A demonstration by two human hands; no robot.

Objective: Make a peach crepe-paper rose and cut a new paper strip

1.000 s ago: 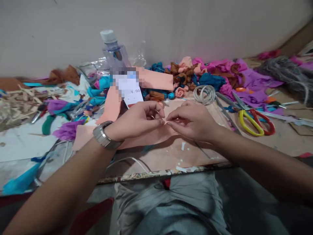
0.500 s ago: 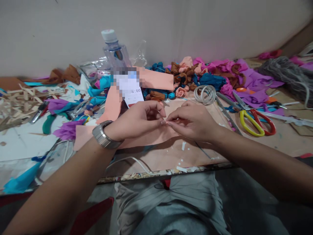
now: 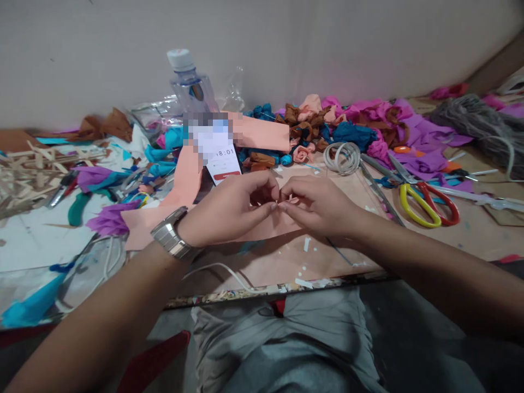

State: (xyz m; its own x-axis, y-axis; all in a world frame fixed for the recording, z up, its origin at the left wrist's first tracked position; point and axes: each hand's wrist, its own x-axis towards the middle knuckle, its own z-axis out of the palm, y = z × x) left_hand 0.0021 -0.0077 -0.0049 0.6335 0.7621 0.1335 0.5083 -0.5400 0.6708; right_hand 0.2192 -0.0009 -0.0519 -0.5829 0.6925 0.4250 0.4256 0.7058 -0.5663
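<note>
My left hand (image 3: pixel 241 212), with a metal watch (image 3: pixel 174 233) at the wrist, pinches the edge of a peach crepe paper strip (image 3: pixel 141 226) between thumb and forefinger. Fingertip to fingertip with it, my right hand (image 3: pixel 321 204) pinches the same strip, and a small fold of paper shows between the fingers. The strip runs leftward beneath my left hand over the table. Just beyond my left hand a phone (image 3: pixel 224 161) with a running timer leans upright, and peach paper (image 3: pixel 262 132) extends behind it.
A water bottle (image 3: pixel 194 90) stands at the back. Crepe paper flowers (image 3: pixel 303 153) are heaped behind my hands. On the right lie yellow-and-red-handled scissors (image 3: pixel 421 202), a pale coil (image 3: pixel 341 158) and grey yarn (image 3: pixel 478 123). Wooden sticks (image 3: pixel 36 169) and green-handled pliers (image 3: pixel 77 208) lie left.
My fingers have curled a little more and drawn closer together at the paper's edge. The phone's timer has advanced. The view has shifted very slightly.
</note>
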